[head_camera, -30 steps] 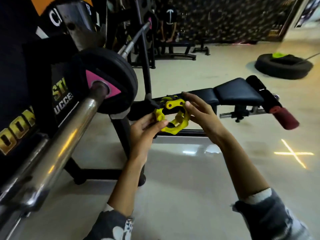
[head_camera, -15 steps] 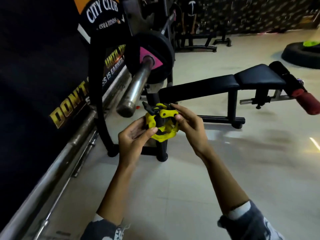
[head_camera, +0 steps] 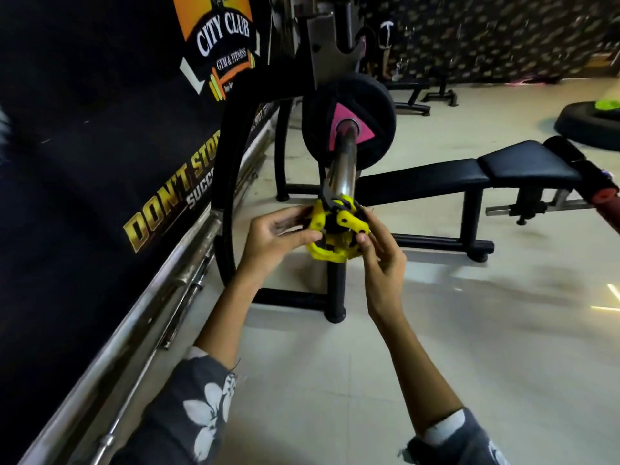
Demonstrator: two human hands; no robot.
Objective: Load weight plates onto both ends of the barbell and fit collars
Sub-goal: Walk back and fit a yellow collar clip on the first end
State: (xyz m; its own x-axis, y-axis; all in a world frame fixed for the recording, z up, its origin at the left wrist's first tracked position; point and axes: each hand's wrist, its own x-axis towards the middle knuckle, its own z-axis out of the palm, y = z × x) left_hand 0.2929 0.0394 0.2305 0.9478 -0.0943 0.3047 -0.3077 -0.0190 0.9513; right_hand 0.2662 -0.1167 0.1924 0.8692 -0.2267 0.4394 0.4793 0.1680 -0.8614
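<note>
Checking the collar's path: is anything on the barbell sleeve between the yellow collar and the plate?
Nothing visible. The left hand and right hand hold the yellow collar at the tip of the barbell sleeve. Bare chrome runs from there up to the black weight plate.

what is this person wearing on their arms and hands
Bare hands: the left hand and right hand show no gloves, rings or watch. The left sleeve is dark grey with white flowers; the right sleeve is the same grey, with a white inner cuff showing.
</note>
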